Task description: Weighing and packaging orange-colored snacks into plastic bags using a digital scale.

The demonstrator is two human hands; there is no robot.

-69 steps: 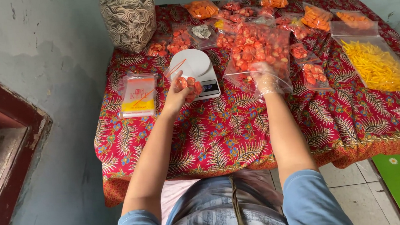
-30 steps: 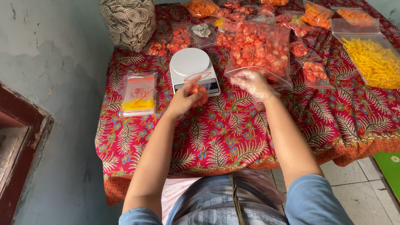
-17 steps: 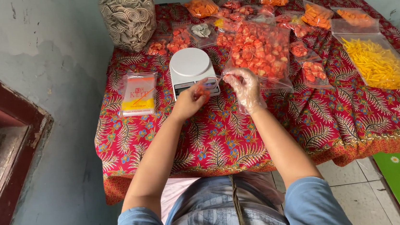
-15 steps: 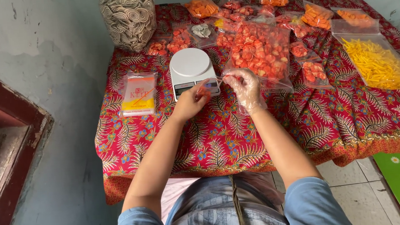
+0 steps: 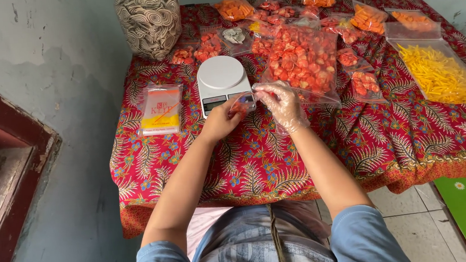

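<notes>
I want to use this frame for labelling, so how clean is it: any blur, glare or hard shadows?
Head view: soft, even daylight, no hard shadows; the small bag between left hand and gloved right hand is sharp; faint sheen on the large bag of red crackers; table edges bow slightly, wide-angle.

The right hand (image 5: 282,105) has left the big bag and now pinches the small bag (image 5: 240,104) with the left hand (image 5: 219,122).
</notes>
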